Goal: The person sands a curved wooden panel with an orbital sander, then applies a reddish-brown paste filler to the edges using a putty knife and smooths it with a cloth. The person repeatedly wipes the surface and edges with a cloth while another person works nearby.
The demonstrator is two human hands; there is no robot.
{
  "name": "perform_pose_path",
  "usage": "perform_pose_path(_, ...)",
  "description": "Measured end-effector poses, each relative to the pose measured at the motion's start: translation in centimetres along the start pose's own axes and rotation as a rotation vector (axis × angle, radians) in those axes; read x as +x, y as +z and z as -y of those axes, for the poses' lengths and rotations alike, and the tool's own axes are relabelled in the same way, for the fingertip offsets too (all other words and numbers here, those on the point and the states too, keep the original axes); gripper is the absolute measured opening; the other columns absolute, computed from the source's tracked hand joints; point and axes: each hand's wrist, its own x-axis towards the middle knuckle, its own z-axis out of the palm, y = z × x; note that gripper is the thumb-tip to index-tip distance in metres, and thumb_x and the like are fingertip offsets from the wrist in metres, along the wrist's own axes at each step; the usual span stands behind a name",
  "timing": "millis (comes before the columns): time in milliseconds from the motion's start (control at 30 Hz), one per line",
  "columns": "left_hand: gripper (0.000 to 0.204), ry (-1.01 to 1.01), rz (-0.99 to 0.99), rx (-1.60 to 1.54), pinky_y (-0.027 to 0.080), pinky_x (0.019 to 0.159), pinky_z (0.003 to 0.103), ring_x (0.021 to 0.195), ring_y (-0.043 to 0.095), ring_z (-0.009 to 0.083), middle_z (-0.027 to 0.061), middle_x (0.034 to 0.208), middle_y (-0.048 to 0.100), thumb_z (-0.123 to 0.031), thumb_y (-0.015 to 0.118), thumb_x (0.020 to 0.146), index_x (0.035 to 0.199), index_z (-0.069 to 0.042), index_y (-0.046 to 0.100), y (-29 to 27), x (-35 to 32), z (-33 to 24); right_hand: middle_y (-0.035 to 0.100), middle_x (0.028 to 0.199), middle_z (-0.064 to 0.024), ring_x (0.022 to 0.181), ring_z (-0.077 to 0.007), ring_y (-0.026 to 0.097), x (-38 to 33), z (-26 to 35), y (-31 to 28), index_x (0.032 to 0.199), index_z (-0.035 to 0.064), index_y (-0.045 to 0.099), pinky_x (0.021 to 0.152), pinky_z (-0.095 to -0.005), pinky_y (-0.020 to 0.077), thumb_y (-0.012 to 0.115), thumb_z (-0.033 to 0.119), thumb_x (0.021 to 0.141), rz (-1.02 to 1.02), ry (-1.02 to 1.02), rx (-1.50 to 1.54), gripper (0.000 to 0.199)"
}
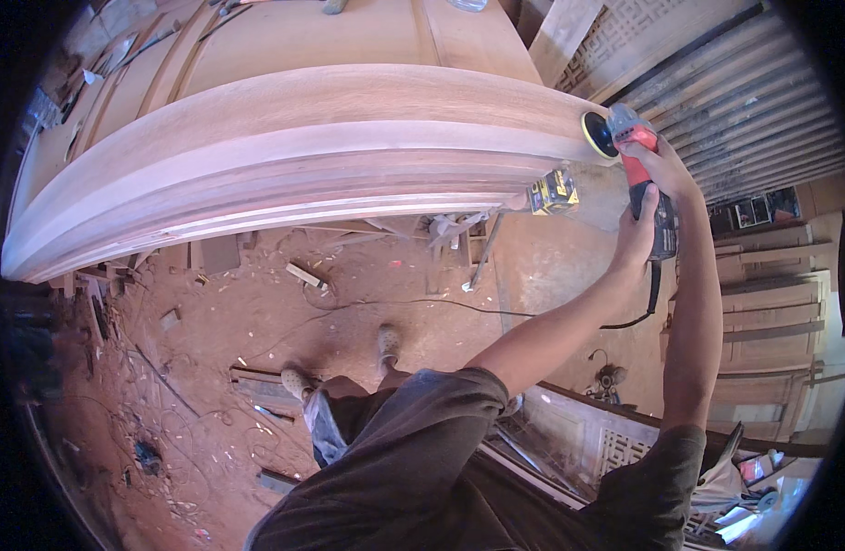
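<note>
Power sander [635, 172] at the right end of the wooden moulding [349, 106].
The right hand [669, 171] curls round its front, the left hand [635, 236] clasps its body; the round pad [598, 136] seemingly touches the moulding's edge.

Worn on the person's head, the wide fisheye camera faces steeply down, fairly near the hands [635, 241] at upper right, with the shoes [388, 342] and floor [248, 321] farther below, edges bending toward its rim.
</note>
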Motion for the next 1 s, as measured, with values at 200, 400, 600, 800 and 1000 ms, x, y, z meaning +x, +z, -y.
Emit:
perform_pose_path(200,0.05,0.038,-0.059,0.082,0.047,0.055,0.025,0.062,0.056,0.0089,-0.0001,0.077,0.059,-0.055,0.056,0.094,0.099,-0.005,0.057,-1.0,-2.2,-3.9,0.065,0.098,-0.0058,0.087,-0.0144,0.058,-1.5,5.8,3.3,0.11,0.0013,0.064,0.081,-0.0278,0.0457,0.07,0.034,0.076,0.041,-0.017,-0.008,0.048)
perform_pose_path(400,0.047,0.049,-0.012,0.036,0.045,0.056,0.025,0.063,0.054,0.0068,-0.0019,0.077,0.057,-0.052,0.055,0.096,0.099,-0.005,0.057,-2.0,-6.0,-9.9,0.063,0.109,-0.0072,0.098,-0.0156,0.057,-1.9,9.4,6.3,0.123,0.0007,0.058,0.091,-0.0276,0.0431,0.069,0.032,0.079,0.098,-0.03,-0.024,0.055)
perform_pose_path(600,0.044,0.094,-0.021,0.043,0.045,0.057,0.025,0.063,0.053,0.006,-0.0029,0.077,0.056,-0.05,0.054,0.097,0.098,-0.007,0.056,-3.7,-9.3,-14.7,0.064,0.106,-0.0086,0.096,-0.0163,0.057,-4.4,15.5,10.3,0.121,-0.001,0.059,0.088,-0.0289,0.044,0.068,0.033,0.079,0.118,-0.049,-0.075,0.055)
perform_pose_path(800,0.042,0.113,-0.033,-0.003,0.044,0.056,0.024,0.063,0.052,0.0056,-0.0035,0.077,0.055,-0.049,0.055,0.097,0.097,-0.007,0.057,-4.7,-12.9,-20.4,0.064,0.104,-0.0094,0.093,-0.0168,0.057,-4.4,19.1,13.8,0.12,-0.0015,0.059,0.086,-0.029,0.0443,0.068,0.035,0.078,0.045,0.003,-0.235,0.056)
perform_pose_path(1000,0.042,0.141,-0.015,-0.034,0.045,0.053,0.024,0.058,0.053,0.0062,-0.004,0.072,0.055,-0.05,0.056,0.096,0.094,-0.008,0.057,-6.6,-15.8,-27.0,0.063,0.101,-0.0095,0.091,-0.018,0.058,-6.9,28.1,18.9,0.12,-0.0011,0.059,0.084,-0.0296,0.0447,0.068,0.038,0.078,0.072,-0.008,-0.195,0.058)
